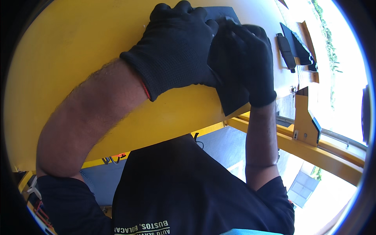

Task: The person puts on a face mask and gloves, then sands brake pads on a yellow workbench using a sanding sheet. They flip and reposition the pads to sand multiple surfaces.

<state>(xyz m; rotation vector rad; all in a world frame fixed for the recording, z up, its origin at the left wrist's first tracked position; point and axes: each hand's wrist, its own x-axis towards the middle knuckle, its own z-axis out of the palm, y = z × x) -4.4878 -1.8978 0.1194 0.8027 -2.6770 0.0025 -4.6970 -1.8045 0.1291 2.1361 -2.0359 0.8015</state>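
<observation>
Black knit gloves cover both my hands, close together over a dark sheet, perhaps sandpaper, lying on a yellow table. My left hand bends its fingers down by the sheet's far part, with the thumb toward the right hand; the fingertips are hidden. Just right of it, my right hand is closed, its fingers pressed together over the sheet. A small greyish patch shows by its fingertips, but I cannot make out what is held. The sheet's near corner hangs by the table's front edge.
The yellow tabletop curves around in front of me. To the right lie a dark brake pad and another flat dark piece with a jagged edge. A yellow metal frame stands below right, with bright daylight beyond.
</observation>
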